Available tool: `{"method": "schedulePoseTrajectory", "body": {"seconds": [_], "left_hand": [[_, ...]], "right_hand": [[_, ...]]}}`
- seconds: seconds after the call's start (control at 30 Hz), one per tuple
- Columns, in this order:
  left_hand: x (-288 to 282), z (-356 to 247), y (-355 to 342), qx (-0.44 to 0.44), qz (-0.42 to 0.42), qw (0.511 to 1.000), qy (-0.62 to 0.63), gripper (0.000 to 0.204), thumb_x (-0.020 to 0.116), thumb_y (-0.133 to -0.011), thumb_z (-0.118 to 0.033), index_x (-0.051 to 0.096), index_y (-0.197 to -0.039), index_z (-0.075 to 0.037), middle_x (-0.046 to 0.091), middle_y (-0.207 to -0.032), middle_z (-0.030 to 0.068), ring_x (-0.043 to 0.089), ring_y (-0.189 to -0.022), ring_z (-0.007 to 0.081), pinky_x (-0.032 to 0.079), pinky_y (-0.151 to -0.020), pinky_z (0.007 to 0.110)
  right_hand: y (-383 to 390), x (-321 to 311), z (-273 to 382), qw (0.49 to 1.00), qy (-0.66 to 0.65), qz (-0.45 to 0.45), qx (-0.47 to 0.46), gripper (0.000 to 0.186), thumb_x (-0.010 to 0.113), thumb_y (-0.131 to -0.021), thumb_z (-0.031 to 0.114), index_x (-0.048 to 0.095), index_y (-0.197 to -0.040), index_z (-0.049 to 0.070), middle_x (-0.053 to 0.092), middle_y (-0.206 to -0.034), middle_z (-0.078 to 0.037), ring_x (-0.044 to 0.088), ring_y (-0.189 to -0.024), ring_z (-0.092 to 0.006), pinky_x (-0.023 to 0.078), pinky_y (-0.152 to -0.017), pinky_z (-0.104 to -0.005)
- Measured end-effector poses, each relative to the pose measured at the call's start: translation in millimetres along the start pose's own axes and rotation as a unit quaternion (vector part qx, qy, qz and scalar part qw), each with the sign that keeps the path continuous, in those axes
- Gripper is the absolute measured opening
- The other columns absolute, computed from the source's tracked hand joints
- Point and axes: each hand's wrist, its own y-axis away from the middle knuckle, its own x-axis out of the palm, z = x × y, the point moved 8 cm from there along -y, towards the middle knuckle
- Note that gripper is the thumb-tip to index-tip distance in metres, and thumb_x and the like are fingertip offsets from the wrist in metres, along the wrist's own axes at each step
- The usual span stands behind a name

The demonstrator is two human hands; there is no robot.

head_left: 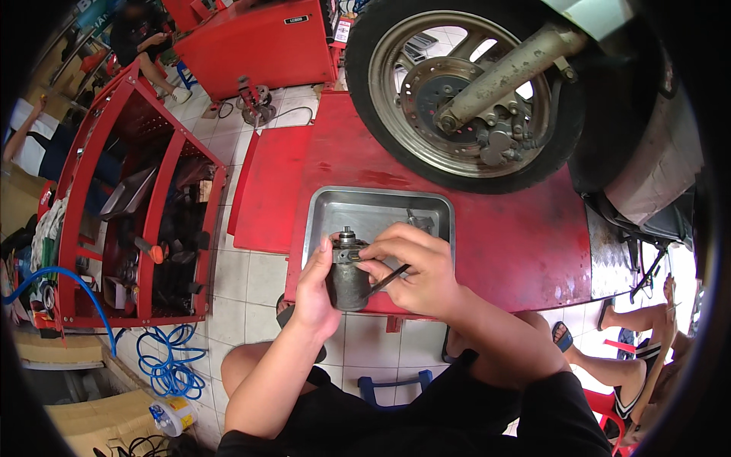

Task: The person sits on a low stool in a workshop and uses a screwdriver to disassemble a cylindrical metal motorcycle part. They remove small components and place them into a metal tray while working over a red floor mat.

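Observation:
My left hand (312, 293) is closed round the side of a grey metal cylindrical part (346, 286) with a short shaft on top, held upright over the front of a steel tray (326, 206). My right hand (407, 270) pinches near the top of the cylinder at a small metal piece (353, 255); whether that piece is loose or attached I cannot tell. A thin black rod (390, 279) slants from beside the cylinder under my right fingers. A small metal piece (419, 220) lies in the back right of the tray, partly hidden by my right hand.
The red bench (506, 251) bears the tray; a motorcycle front wheel (374, 114) stands behind it. At left are a red tool cart (80, 236) and coiled blue hose (171, 365). Other people appear at upper left (152, 61), far left (30, 137) and lower right (617, 365).

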Motion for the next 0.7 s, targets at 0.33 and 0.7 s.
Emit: {"method": "schedulePoseTrajectory", "body": {"seconds": [0.33, 0.7], "left_hand": [[8, 2, -4, -0.027, 0.066, 0.997, -0.023, 0.042, 0.044, -0.108, -0.044, 0.051, -0.127, -0.007, 0.065, -0.115, 0.0127, 0.066, -0.103, 0.0217, 0.055, -0.088, 0.037], [12, 7, -2, -0.013, 0.083, 0.995, -0.056, 0.042, 0.047, -0.107, -0.044, 0.051, -0.126, -0.007, 0.066, -0.112, 0.0125, 0.067, -0.098, 0.0220, 0.056, -0.087, 0.038]], "right_hand": [[2, -5, -5, 0.999, -0.006, 0.004, 0.048, 0.017, 0.080, -0.077, -0.005, 0.073, -0.092, -0.002, 0.068, -0.084, -0.011, 0.067, -0.071, -0.0170, 0.053, -0.063, -0.0279], [4, -15, -6, 0.997, -0.003, 0.022, 0.078, 0.022, 0.081, -0.072, -0.001, 0.070, -0.092, -0.001, 0.065, -0.083, -0.010, 0.067, -0.071, -0.0214, 0.055, -0.065, -0.0325]]}}
